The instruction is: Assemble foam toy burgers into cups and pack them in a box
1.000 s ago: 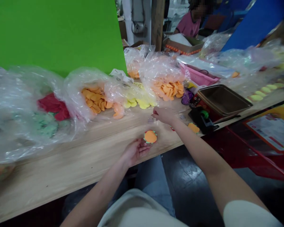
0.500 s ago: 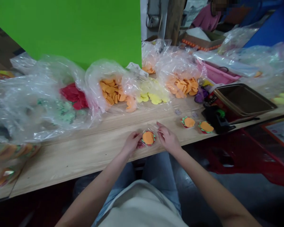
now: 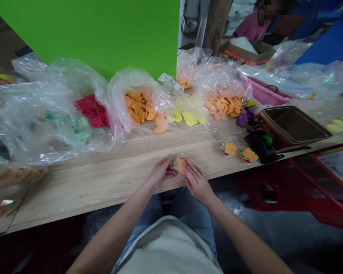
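Between my two hands, over the front part of the table, is a small toy burger (image 3: 178,166) with an orange top and green and red frilly edges. Clear plastic film shows around it. My left hand (image 3: 161,170) grips its left side, fingers closed. The fingers of my right hand (image 3: 198,181) are pressed together over its right side and hide part of the orange top. To the right, two similar burgers, one nearer (image 3: 228,148) and one farther (image 3: 249,155), rest on the table beside a black tape dispenser (image 3: 263,146).
Clear bags with red pieces (image 3: 93,110), orange pieces (image 3: 140,107) and yellow pieces (image 3: 188,116) line the back of the wooden table (image 3: 103,182). A brown tray (image 3: 295,123) and pink basket (image 3: 264,91) stand right. Packed burgers (image 3: 14,177) lie left. A person (image 3: 251,26) is behind.
My right hand has moved left and down from the plastic film onto the burger, now covering its right side. My left hand stays at the burger's left side. The view has shifted slightly.
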Available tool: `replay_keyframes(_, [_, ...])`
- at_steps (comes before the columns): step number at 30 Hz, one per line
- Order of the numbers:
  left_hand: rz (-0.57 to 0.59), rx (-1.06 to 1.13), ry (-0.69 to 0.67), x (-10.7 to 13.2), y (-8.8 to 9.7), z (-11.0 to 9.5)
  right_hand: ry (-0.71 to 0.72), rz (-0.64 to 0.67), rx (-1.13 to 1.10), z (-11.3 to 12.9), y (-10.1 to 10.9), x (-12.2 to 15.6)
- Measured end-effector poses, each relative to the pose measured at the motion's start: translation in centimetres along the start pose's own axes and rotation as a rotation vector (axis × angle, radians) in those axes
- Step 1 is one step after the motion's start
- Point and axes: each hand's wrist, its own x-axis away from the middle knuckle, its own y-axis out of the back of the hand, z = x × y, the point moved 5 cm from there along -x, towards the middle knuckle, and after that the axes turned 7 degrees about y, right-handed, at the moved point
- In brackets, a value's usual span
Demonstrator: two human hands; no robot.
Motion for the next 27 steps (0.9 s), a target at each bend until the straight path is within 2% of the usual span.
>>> replay_keyframes(3, [0.016, -0.019, -0.029, -0.1, 0.0, 0.3, 0.019, -0.002, -0.063, 0.3, -0.2, 0.3])
replay_keyframes(5, [0.000, -0.023, -0.052, -0.5, 0.1, 0.6, -0.047, -0.074, -0.141, 0.1, -0.1, 0.7])
replay_keyframes(7, [-0.019, -0.024, -0.068, -0.9, 0.3, 0.9, -0.310, -0.226, -0.237, -1.0, 0.2, 1.6])
replay_keyframes(9, [-0.036, -0.028, -0.086, -1.2, 0.4, 1.1, -0.691, -0.306, -0.423, -2.4, -0.3, 2.8])
replay_keyframes(11, [-0.054, -0.042, -0.111, -1.4, 0.5, 1.2, -0.983, -0.244, -0.689, -3.0, -1.8, 3.5])
replay_keyframes(12, [-0.063, -0.052, -0.126, -1.4, 0.5, 1.2, -1.062, -0.185, -0.815, -3.0, -2.5, 3.4])
replay_keyframes(14, [-0.086, -0.078, -0.162, -1.3, 0.5, 1.2, -1.129, -0.111, -0.969, -2.8, -3.4, 2.8])
replay_keyframes(16, [-0.113, -0.106, -0.203, -1.1, 0.3, 1.3, -1.147, -0.103, -1.016, -2.7, -3.8, 2.2])
replay_keyframes(21, [-0.159, -0.144, -0.267, -0.4, 0.1, 1.3, -1.195, -0.181, -1.160, -2.1, -4.2, 1.7])
replay_keyframes(27, [-0.101, -0.193, -0.197, -0.2, 0.0, 0.7, -1.298, -0.299, -1.297, -1.6, -3.7, 1.6])
